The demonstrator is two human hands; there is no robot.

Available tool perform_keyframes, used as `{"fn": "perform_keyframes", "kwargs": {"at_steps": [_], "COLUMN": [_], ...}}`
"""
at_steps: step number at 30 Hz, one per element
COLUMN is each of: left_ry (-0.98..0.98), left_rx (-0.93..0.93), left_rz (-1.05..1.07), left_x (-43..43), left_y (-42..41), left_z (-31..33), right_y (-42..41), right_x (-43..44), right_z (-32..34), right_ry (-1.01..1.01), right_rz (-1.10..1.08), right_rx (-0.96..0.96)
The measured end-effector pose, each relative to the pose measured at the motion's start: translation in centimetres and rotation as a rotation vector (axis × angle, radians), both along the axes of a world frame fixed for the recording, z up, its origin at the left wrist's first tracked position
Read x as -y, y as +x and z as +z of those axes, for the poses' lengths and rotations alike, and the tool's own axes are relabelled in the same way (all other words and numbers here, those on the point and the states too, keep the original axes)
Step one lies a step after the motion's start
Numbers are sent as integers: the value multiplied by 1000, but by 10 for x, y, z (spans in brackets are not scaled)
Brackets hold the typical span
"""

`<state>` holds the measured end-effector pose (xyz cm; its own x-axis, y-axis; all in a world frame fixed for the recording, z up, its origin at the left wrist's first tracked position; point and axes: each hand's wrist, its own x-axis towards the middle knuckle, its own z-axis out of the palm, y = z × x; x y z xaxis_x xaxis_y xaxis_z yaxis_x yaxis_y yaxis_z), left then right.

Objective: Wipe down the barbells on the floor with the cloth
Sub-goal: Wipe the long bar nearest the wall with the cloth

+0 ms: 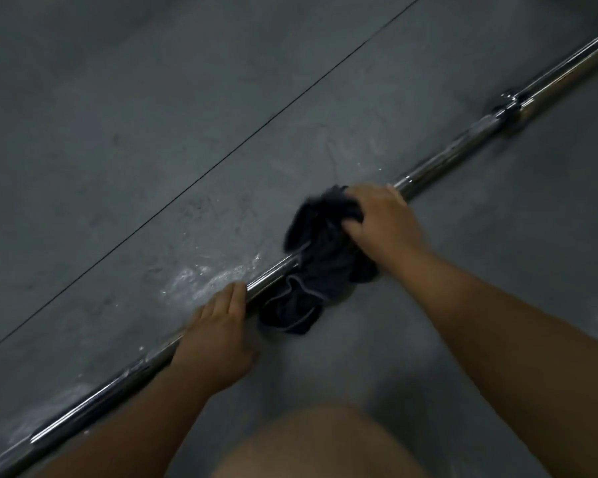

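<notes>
Barbell [270, 276]: chrome shaft, polished, bright glints along its length, with a thicker collar [508, 105] towards the upper right. Laid flat on the floor [118, 132], diagonal from lower left to upper right, both ends beyond the frame. Cloth [318, 267]: dark navy, crumpled, paler stitched hem, draped over the shaft near mid-frame, loose lower part lying on the floor on the near side. Floor: grey, scuffed, with one thin dark seam [221, 163] roughly parallel to the bar on the far side and well apart from it. Whitish smears [204, 281] just beside the bar on the far side, near the left hand [218, 336]. Room along the shaft: exposed chrome from the right hand [384, 222] up to the collar, and from the left hand down to the lower-left frame edge. Near side bounded by a bare knee [318, 443] at the bottom edge. Right hand: on top of the cloth at its upper end, fingers curled over the bunched fabric and apparently round the bar beneath, the grip softened by blur. Left hand: palm down on the shaft just beside the cloth's lower part, fingers straight and together, laid across the bar, holding nothing. Cloth between the two hands, under the right, just short of the left.
</notes>
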<state>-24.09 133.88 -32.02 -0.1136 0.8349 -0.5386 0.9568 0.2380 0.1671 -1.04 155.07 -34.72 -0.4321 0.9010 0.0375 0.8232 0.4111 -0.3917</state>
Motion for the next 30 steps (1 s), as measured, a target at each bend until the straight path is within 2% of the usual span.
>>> {"fn": "perform_keyframes", "kwargs": {"at_steps": [2,3,4,7,9,11,13,14,16,19,21,25,30], "left_ry": [32,22,24,159,274,322,272,244,189,159,158,153,160], "left_rx": [45,45,22,-3,-1,6,38,76,159,227,247,232,144], "left_rz": [-43,-45,-42,-78,-140,-152,-81,-45,29,82,79,94,66], "left_x": [-29,-40,-48,-52,-48,-53,-60,-66,-74,-78,-75,-74,-72], "left_y": [11,17,21,18,9,4,1,1,-2,-9,-7,-5,-3], "left_z": [-6,-9,-13,-32,-45,-45,-39,-37,-32,-25,-22,-28,-36], "right_y": [-17,-35,-53,-70,-47,-25,-26,-33,-53,-48,-22,26,-38], "right_x": [-4,7,22,57,38,4,-15,-17,-3,16,11,5,51], "right_z": [0,-4,-7,-10,-13,-13,-10,-7,3,36,64,72,8], "right_ry": [8,36,53,35,108,198,187,190,79,-251,-394,-360,-45], "right_rz": [-277,-306,-236,174,225,33,-259,-311,-143,326,468,510,312], "right_rx": [14,22,20,46,30,82,154,210,290,422,529,590,288]}}
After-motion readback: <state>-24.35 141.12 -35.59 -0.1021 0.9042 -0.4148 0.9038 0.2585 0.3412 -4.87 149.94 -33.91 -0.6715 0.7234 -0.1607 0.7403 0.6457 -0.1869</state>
